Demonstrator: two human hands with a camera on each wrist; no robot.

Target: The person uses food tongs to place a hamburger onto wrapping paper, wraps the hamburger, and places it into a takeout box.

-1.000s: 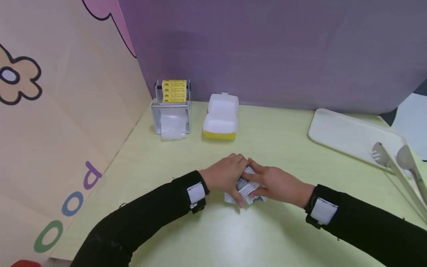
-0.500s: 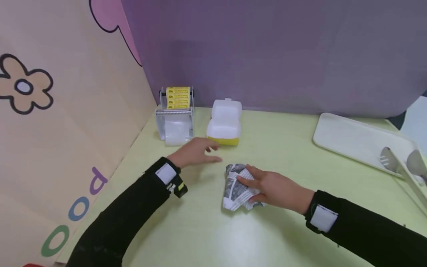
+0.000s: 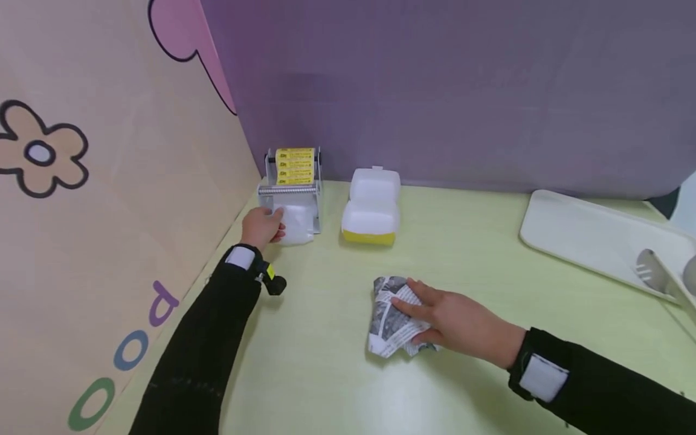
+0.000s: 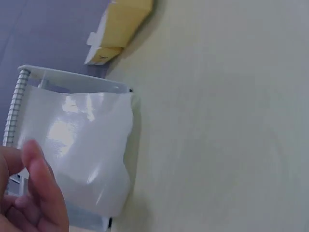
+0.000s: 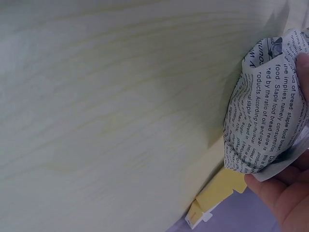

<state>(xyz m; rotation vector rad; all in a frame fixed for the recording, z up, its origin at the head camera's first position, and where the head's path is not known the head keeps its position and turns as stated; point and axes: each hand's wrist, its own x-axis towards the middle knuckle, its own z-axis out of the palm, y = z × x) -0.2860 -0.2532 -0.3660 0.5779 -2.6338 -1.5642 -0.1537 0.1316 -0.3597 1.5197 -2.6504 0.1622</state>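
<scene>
In the head view my left hand [image 3: 262, 228] is at the metal tape dispenser [image 3: 318, 208], beside the left edge of its hanging strip [image 3: 298, 225]. The left wrist view has the thumb and a bent finger close together in front of this glossy strip [image 4: 79, 140]; no pinch on it is visible. My right hand [image 3: 462, 323] holds a bundle wrapped in newsprint paper [image 3: 391, 323] on the table, thumb at its near side and fingers across the top. Close up in the right wrist view, the bundle [image 5: 265, 111] is folded and printed with text. Its contents are hidden.
An open white and yellow takeaway box [image 3: 371, 217] stands right of the dispenser, near the purple back wall [image 3: 435, 90]. At the far right lies a white tray [image 3: 576, 232] with tongs [image 3: 660, 272] on it. The decorated side wall [image 3: 136, 151] borders the table's left.
My left hand has left the newsprint bundle and moved left and away to the dispenser's strip. The right hand stays on the bundle. The head view has shifted slightly.
</scene>
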